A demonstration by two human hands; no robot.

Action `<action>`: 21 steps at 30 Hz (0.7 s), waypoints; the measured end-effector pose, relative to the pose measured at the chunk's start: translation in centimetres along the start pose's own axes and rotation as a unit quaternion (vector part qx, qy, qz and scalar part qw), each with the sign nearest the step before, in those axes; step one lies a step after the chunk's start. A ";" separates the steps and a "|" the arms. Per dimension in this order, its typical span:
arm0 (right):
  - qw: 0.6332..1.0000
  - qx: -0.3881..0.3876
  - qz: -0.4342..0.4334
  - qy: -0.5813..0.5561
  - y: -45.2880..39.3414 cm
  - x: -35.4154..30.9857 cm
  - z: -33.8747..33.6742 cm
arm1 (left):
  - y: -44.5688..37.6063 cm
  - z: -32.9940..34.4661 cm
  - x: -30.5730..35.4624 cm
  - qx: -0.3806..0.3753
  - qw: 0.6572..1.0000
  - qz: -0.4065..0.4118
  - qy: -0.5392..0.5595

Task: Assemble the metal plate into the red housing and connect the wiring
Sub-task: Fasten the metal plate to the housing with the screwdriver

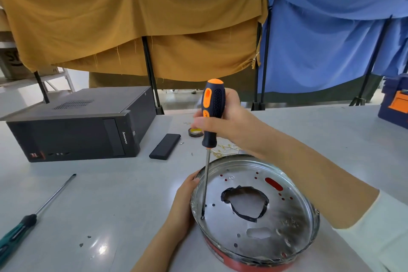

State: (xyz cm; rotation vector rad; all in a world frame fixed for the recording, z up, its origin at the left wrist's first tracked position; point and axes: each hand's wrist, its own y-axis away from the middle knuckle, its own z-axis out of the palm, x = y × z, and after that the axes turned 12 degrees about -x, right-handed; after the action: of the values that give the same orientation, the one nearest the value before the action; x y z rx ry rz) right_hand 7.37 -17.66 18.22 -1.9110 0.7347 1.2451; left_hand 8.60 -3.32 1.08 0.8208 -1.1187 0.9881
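2 bare hands worked at the round red housing (223, 256) near the front edge of the grey table (309, 134). Seated inside the housing lay the metal plate (249, 223), a shiny disc with a raised rim, many small holes through which red showed, an oblong red slot toward its far right and a ragged central opening edged with black tape (245, 204). A few pale wire scraps lay on the plate near its right rim.

The right hand (227, 117) was curled round the black-and-orange handle of a screwdriver (213, 112), holding it almost upright; its shaft ran down to the plate's left side, where the tip met a screw (202, 217) close to the rim. The left hand (184, 203) rested against the housing's left outer wall, fingers bent along the rim, thumb at the top edge.

On the table to the left lay 1 second screwdriver (33, 216) with a green-and-black handle, well apart from the housing. Farther back stood a black Lenovo computer case (81, 123), with a flat black rectangular block (165, 146) just beside it and a roll of tape (195, 132) partly hidden behind the right hand. Loose yellowish wires (225, 149) lay just beyond the housing. Mustard and blue cloths hung over frames behind the table
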 end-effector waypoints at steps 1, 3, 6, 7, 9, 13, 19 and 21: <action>0.998 -0.023 -0.002 -0.063 0.2 -0.3 -0.3 | -0.1 -0.1 -0.1 -0.002 1.000 0.002 0.004; 0.994 -0.051 -0.023 -0.092 0.5 -0.7 -0.7 | -0.2 -0.3 -0.3 0.001 1.000 0.004 -0.006; 0.999 0.011 -0.020 0.023 0.7 -1.0 -0.4 | -0.5 -0.6 -0.6 0.000 1.000 0.010 -0.015; 0.997 0.049 -0.014 0.059 0.6 -0.9 -0.2 | -0.5 -0.8 -0.7 -0.004 1.000 0.013 -0.015; 0.990 0.094 -0.009 0.101 0.3 -0.7 0.2 | -0.6 -1.0 -0.8 -0.008 1.000 0.020 -0.018; 0.999 -0.023 0.019 0.045 0.6 -0.4 -0.2 | -0.7 -1.0 -1.0 0.002 1.000 0.012 -0.020; 0.998 -0.068 -0.008 -0.007 1.2 -0.5 -0.5 | -1.2 -1.5 -1.5 0.007 1.000 0.011 -0.020; 0.994 0.022 -0.008 0.102 0.9 -0.5 0.0 | -1.4 -1.5 -1.6 0.008 1.000 0.011 -0.023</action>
State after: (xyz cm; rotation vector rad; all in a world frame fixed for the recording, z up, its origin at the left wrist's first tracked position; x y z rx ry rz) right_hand 6.50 -18.10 18.45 -2.0235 0.8417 1.0243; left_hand 10.25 -2.77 -0.90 0.8499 -1.1630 1.0018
